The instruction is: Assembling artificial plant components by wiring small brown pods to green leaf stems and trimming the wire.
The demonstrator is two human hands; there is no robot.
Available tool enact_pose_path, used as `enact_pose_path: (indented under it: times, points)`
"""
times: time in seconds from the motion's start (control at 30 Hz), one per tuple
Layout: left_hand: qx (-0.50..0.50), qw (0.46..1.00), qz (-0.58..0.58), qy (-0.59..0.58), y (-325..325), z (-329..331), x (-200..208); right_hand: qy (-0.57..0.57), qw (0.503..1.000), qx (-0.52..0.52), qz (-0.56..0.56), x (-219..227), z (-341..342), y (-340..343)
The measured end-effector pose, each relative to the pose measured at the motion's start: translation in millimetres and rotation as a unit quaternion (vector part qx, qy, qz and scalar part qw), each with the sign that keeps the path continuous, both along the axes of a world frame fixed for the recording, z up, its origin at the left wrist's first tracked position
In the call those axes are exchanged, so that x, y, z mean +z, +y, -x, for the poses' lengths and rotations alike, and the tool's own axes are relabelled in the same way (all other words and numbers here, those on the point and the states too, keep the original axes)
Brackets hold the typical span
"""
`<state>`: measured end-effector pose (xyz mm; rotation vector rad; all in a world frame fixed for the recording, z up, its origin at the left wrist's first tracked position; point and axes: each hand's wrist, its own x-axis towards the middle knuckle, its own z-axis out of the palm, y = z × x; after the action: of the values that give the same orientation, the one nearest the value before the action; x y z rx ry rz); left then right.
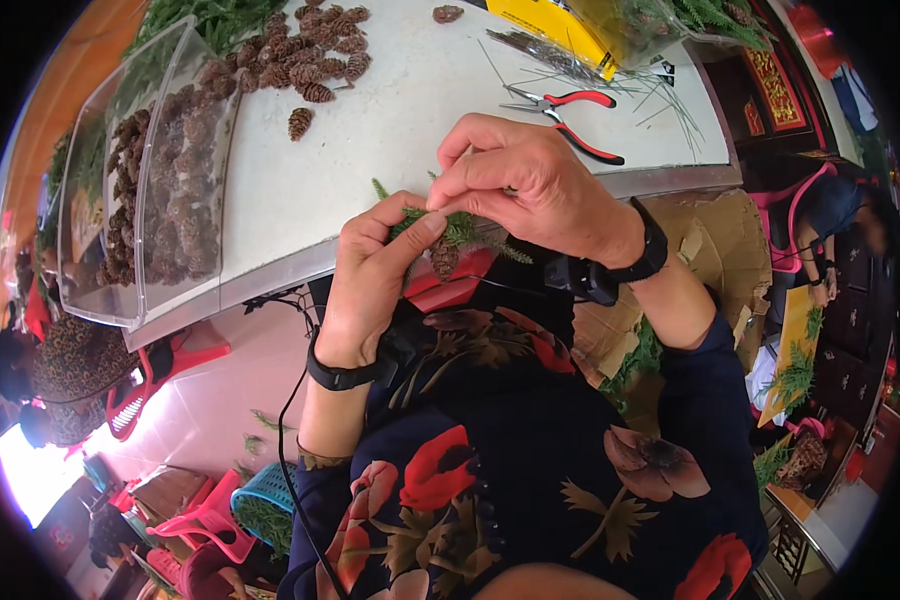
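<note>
Over the near edge of the white table, both hands meet at a green artificial pine sprig [458, 230] with a small brown pine cone [444, 260] hanging below it. My left hand [372, 250] is closed on the sprig, thumb on top. My right hand [530, 190] pinches right beside the left thumb; what lies between its fingertips is too small to make out. Behind the right hand, pliers [570, 118] with red and black handles lie spread on the table. Thin green wires [675, 110] are scattered beside them.
A clear plastic bin [140, 180] of pine cones stands at the left, with loose cones [305, 60] beyond it. Yellow packaging [560, 30] lies at the back of the white table [370, 110]. Cardboard [715, 240] sits below right. Another person [840, 220] works at the far right.
</note>
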<state>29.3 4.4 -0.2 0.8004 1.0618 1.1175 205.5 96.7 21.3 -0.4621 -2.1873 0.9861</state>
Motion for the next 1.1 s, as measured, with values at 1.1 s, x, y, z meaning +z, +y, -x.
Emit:
enact_pose_path:
  times: [1.1]
  points:
    - [0.103,0.968,-0.072,0.219,-5.1,-25.2,-0.2,-0.14,0.986,-0.095,-0.007,-4.4,-0.7,5.3]
